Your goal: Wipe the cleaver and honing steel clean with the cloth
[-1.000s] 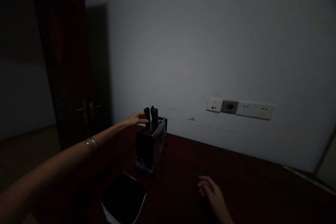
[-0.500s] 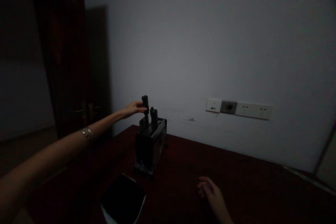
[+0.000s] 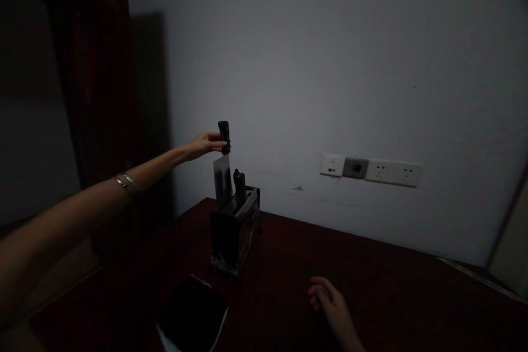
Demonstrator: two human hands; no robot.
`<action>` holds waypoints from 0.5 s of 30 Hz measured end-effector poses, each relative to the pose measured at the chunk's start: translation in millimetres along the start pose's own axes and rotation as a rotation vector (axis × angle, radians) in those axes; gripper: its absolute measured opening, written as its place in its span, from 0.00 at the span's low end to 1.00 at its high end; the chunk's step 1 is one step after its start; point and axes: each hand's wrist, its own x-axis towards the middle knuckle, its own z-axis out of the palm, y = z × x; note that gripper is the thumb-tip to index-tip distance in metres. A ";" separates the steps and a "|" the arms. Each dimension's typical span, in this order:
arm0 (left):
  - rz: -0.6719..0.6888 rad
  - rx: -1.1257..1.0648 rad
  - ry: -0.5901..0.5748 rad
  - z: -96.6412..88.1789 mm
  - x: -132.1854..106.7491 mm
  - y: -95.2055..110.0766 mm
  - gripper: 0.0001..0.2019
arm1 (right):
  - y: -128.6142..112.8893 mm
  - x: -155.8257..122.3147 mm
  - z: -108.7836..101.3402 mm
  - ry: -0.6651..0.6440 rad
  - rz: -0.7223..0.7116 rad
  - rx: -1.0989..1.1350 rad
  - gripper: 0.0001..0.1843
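A black knife block (image 3: pixel 233 234) stands on the dark red table (image 3: pixel 391 286) near the wall. My left hand (image 3: pixel 204 144) is stretched out and closed round the black handle of a cleaver (image 3: pixel 223 168). Its wide blade is drawn up partly out of the block, the lower end still in the slot. Two more black knife handles (image 3: pixel 238 185) stick up from the block beside it. My right hand (image 3: pixel 330 301) rests on the table to the right, fingers loosely curled, holding nothing.
A dark flat board with a pale edge (image 3: pixel 193 316) lies on the table in front of the block. White wall sockets (image 3: pixel 371 170) sit on the wall behind. A dark wooden door (image 3: pixel 103 93) stands at the left. The room is dim.
My left hand took hold of the cleaver's handle and has lifted it upward, so the blade now shows above the block. My right hand has stayed in place.
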 end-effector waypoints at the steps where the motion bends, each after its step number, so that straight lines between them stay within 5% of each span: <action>1: 0.014 0.006 0.004 -2.7 1.8 4.7 0.14 | -1.0 -0.4 0.3 0.003 0.000 0.000 0.16; 10: 0.103 0.054 0.092 -19.8 -1.6 61.7 0.13 | -3.7 1.8 -2.3 0.035 0.019 0.042 0.16; 15: 0.150 0.089 0.117 -18.0 -12.6 101.1 0.15 | -36.8 7.6 -16.3 0.053 0.096 0.027 0.15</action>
